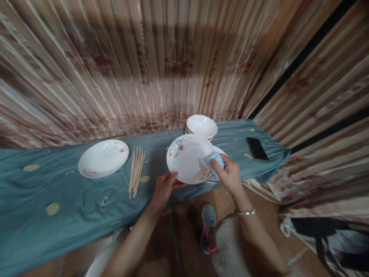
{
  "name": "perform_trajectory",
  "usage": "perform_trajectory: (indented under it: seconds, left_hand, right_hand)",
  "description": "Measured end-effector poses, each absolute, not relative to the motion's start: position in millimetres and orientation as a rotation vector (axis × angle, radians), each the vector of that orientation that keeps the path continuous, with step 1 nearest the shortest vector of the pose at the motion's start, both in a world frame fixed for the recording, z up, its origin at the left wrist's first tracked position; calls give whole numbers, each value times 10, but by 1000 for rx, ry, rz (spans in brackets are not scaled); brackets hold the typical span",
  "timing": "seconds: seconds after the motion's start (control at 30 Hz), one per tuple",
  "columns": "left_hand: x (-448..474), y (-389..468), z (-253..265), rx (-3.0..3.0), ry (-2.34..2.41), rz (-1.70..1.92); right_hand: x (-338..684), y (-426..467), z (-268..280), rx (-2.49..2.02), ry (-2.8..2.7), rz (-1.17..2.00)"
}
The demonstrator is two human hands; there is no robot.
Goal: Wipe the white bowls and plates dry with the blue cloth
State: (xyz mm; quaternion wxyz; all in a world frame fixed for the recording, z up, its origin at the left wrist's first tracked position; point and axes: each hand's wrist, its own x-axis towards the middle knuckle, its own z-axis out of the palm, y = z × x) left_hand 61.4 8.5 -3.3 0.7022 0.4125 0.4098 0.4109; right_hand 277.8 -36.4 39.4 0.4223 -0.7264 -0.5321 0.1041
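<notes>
A white plate with small flowers on its rim (pixel 188 159) is held up, tilted, above the table. My left hand (pixel 165 188) grips its lower left edge, thumb on top and fingers beneath. A light blue cloth or sponge (pixel 215 163) is pinched in my right hand (pixel 229 173) and rests against the plate's right side. Partly hidden under the held plate and my right hand lies another white plate (pixel 219 150). Stacked white bowls (pixel 201 126) stand just behind.
On the blue-green tablecloth (pixel 95 204), another flowered plate (pixel 103 158) lies left, beside several wooden chopsticks (pixel 136 172). A black phone (pixel 257 149) lies at the right end. Pleated curtains (pixel 178 57) hang close behind the table and along its right side.
</notes>
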Motion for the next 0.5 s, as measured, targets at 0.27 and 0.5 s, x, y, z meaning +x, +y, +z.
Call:
perform_trajectory:
  seconds: [0.27, 0.5]
  left_hand:
    - [957, 35, -67, 981, 858, 735]
    - [1070, -5, -180, 1035, 851, 656]
  right_hand:
    - [3284, -488, 281, -1917, -1350, 201]
    - [3597, -502, 66, -1865, -1293, 357]
